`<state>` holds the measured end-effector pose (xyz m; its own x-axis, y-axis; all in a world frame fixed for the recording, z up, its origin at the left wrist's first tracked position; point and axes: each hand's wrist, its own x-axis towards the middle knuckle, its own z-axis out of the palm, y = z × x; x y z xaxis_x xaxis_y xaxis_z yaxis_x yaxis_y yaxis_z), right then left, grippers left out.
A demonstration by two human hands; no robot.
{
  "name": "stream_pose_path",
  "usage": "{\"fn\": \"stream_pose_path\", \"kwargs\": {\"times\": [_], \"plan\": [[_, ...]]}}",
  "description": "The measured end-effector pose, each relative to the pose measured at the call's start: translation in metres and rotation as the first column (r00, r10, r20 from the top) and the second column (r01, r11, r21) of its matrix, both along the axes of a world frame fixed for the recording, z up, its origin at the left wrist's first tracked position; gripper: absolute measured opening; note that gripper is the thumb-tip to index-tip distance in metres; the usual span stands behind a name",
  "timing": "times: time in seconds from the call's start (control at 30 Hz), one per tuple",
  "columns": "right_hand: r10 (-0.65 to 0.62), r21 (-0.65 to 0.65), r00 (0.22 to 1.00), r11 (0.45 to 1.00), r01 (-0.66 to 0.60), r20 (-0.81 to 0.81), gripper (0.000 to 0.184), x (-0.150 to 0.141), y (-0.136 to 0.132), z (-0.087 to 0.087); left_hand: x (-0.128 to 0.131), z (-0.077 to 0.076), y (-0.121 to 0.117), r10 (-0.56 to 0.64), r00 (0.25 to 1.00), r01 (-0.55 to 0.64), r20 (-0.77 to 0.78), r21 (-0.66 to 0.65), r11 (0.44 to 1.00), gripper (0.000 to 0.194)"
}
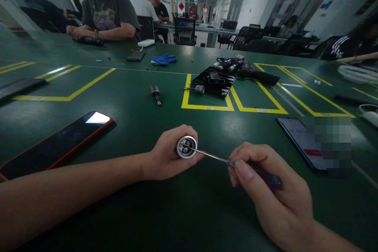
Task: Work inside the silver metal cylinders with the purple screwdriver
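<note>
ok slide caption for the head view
The left hand grips a metal-rimmed cylinder; the right hand points a screwdriver at its face.

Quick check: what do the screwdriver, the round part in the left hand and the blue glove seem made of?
Screwdriver: shaft likely polished metal, judging by its bright glint; dark handle perhaps plastic. Round part: smooth, silvery rim, probably metal; dark inner face unclear. Blue glove: creased and matte, maybe fabric or rubber.

You have two bare hands [169, 153] [279, 208], one round silver-rimmed part [186, 147], one steel-shafted screwdriver [217, 157], two dark-screened flat phones [56, 143] [298, 138], two grey metal knobs with shafts [154, 91] [199, 89].
</note>
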<state>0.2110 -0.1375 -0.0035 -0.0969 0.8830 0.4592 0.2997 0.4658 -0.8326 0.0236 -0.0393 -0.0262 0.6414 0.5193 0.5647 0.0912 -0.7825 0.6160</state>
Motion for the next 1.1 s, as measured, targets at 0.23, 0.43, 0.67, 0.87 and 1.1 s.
{"fn": "stream_pose_path", "kwargs": {"times": [0.23, 0.43, 0.67, 0.87, 1.1], "plan": [[0.031, 0.066, 0.996, 0.997, -0.037, 0.086, 0.013, 0.0028, -0.0027, 0.0033, -0.0016, -0.0029, 0.0027, -0.016, 1.000, 0.016, -0.003, 0.026, 1.000, 0.014], [0.006, 0.143, 0.991, 0.989, -0.025, 0.134, 0.016, 0.0017, -0.0023, 0.0065, -0.0013, -0.0020, 0.0025, -0.023, 1.000, 0.023, -0.009, 0.018, 1.000, 0.014], [0.026, 0.201, 0.994, 0.978, -0.047, 0.108, 0.022, -0.0015, -0.0025, 0.0074, 0.0007, -0.0027, 0.0023, -0.011, 1.000, 0.011, -0.006, 0.024, 1.000, 0.014], [0.014, 0.177, 0.988, 0.983, -0.041, 0.152, 0.019, -0.0011, -0.0011, 0.0086, -0.0004, -0.0051, 0.0034, -0.002, 1.000, 0.003, -0.021, 0.036, 0.999, 0.015], [0.024, 0.206, 0.991, 0.977, -0.051, 0.130, 0.022, -0.0020, -0.0017, 0.0078, -0.0001, -0.0032, 0.0022, 0.003, 1.000, -0.002, -0.030, 0.022, 1.000, 0.014]]}}
